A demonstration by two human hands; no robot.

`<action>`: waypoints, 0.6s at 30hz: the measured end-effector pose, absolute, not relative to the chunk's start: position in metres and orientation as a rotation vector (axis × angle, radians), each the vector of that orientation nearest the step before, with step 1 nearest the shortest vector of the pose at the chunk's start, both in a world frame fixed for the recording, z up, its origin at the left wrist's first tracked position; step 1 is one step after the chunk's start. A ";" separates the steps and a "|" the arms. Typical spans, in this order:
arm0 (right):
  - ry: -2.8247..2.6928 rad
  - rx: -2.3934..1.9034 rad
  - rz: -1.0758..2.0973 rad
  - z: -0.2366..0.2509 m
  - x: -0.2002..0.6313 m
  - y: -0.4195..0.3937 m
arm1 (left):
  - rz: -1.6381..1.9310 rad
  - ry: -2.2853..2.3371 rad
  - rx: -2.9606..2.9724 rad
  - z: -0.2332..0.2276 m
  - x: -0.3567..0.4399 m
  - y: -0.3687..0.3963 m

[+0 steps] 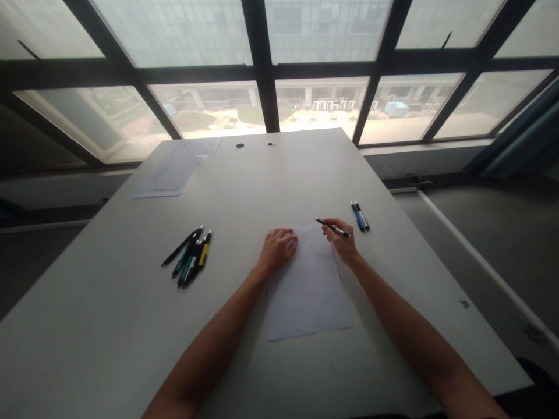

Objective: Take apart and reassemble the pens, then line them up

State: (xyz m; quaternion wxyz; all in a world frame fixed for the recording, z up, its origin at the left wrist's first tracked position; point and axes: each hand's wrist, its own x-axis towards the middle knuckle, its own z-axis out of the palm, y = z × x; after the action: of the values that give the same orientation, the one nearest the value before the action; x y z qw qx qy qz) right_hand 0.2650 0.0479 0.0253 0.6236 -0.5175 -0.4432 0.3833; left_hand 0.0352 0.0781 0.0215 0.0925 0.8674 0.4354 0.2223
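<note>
A blank white sheet of paper [305, 291] lies on the table in front of me. My left hand [278, 247] rests on its upper left edge, palm down, fingers laid on the sheet and slightly bent. Over the upper right corner is my right hand [340, 240], closed around a dark pen [332, 227] with a pale band. The pen is held nearly sideways, one end pointing left and the other sticking out to the right of the hand. Whether the pen touches the paper I cannot tell; it appears raised above it.
Several pens [190, 256] lie in a loose pile to the left, with black, green and yellow barrels. Two pens [360, 216] sit side by side beyond my right hand. Printed sheets [168, 171] cover the table's far left corner. Windows stand behind the white table [279, 180].
</note>
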 end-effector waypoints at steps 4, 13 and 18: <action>-1.184 -1.327 0.746 0.016 0.261 0.046 | 0.606 1.195 2.614 0.023 0.038 0.075; -1.408 -1.408 0.718 0.011 0.256 0.041 | 0.649 1.153 2.625 0.020 0.037 0.077; -1.457 -1.420 0.698 0.009 0.256 0.043 | 0.678 1.147 2.625 0.019 0.037 0.077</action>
State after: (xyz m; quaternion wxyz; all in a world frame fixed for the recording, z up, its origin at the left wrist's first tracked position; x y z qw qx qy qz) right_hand 0.2558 0.0429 0.0094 0.4754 -0.5808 -0.5960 0.2855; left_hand 0.0371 0.0771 0.0188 0.0989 0.8873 0.3877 0.2293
